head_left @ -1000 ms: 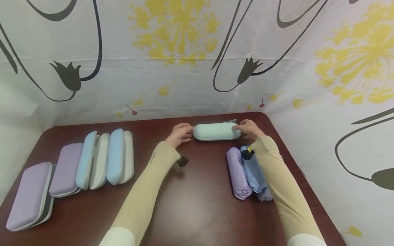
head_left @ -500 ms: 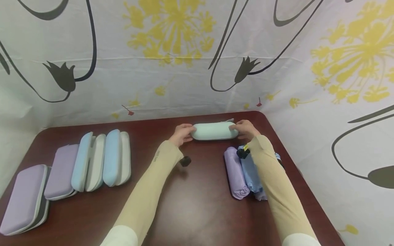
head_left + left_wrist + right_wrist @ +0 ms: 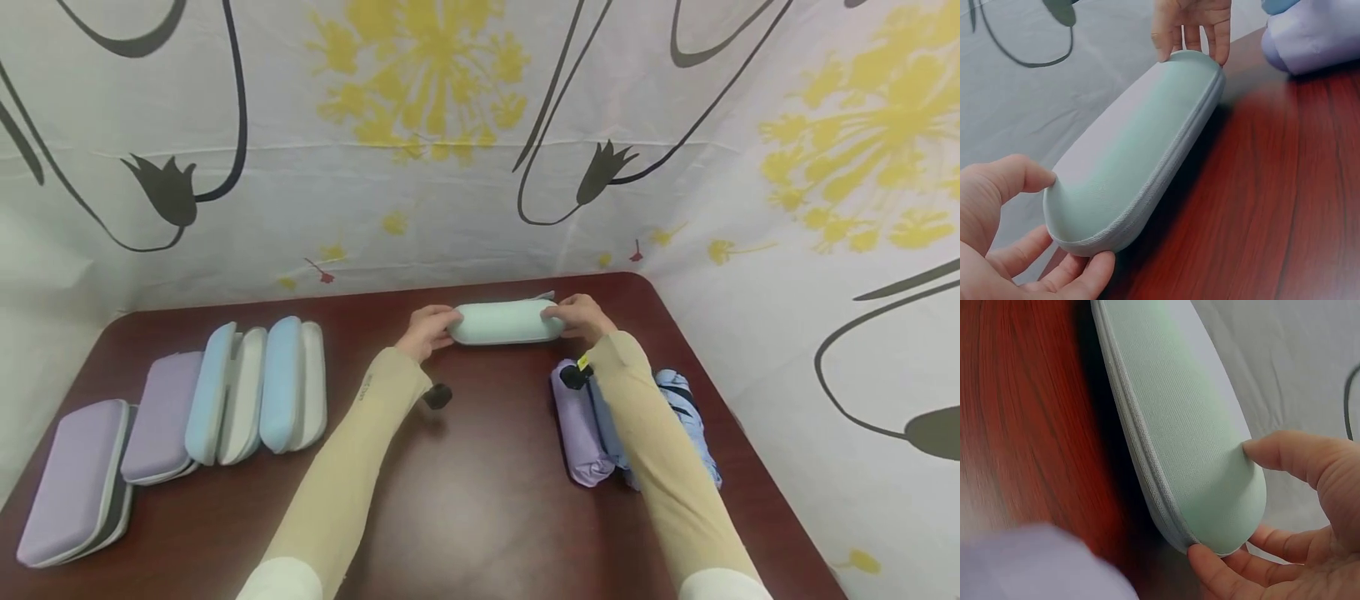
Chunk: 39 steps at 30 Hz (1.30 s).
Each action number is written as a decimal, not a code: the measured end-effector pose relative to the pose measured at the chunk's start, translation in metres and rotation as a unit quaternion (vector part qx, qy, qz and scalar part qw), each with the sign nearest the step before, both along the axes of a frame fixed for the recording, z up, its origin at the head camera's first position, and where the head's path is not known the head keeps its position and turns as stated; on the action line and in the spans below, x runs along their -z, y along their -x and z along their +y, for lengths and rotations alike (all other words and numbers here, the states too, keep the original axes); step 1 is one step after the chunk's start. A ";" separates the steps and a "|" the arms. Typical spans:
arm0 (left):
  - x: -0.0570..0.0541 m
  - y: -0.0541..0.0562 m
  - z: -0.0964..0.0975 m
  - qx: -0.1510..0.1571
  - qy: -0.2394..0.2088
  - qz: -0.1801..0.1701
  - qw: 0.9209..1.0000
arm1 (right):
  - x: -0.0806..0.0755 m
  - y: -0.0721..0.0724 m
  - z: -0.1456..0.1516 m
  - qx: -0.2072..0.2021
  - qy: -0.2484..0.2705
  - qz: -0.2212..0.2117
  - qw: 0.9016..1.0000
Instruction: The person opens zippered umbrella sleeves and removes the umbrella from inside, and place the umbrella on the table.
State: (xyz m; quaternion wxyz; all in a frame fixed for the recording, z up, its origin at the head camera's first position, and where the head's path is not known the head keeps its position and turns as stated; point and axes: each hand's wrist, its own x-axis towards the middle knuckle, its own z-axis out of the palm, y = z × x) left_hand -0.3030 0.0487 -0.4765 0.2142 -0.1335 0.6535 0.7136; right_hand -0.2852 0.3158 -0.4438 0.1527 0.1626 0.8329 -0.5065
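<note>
A mint green zippered hard case (image 3: pixel 504 323) lies lengthwise near the back edge of the table, held between two hands. My left hand (image 3: pixel 427 330) pinches its left end, thumb on top and fingers under the rim, as the left wrist view shows with the case (image 3: pixel 1129 150) slightly raised. At the other end my right hand (image 3: pixel 587 317) grips in the same way; in the right wrist view its thumb presses the lid and its fingertips (image 3: pixel 1210 565) sit below the zipper edge of the case (image 3: pixel 1191 419).
Two purple cases (image 3: pixel 75 483) and two light blue cases (image 3: pixel 281 383), parted at their rims, stand in a row at left. Rolled folding umbrellas, purple (image 3: pixel 581 425) and blue patterned (image 3: pixel 690 425), lie at right, partly behind the right forearm. A patterned curtain (image 3: pixel 450 208) hangs behind the table.
The left hand has closed on the case's left end, where before it only hovered beside it. Both hands have shifted the case a little to the left.
</note>
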 end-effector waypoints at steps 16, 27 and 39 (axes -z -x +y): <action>-0.011 -0.021 -0.076 -0.002 0.068 -0.013 0.998 | 0.003 -0.005 -0.073 -0.039 0.015 0.010 0.999; -0.007 -0.044 -0.101 0.000 0.088 -0.006 0.996 | 0.007 -0.029 -0.098 -0.049 -0.003 0.021 0.999; -0.001 -0.082 -0.110 0.011 0.115 0.041 0.992 | 0.021 -0.070 -0.103 -0.036 -0.036 0.058 0.997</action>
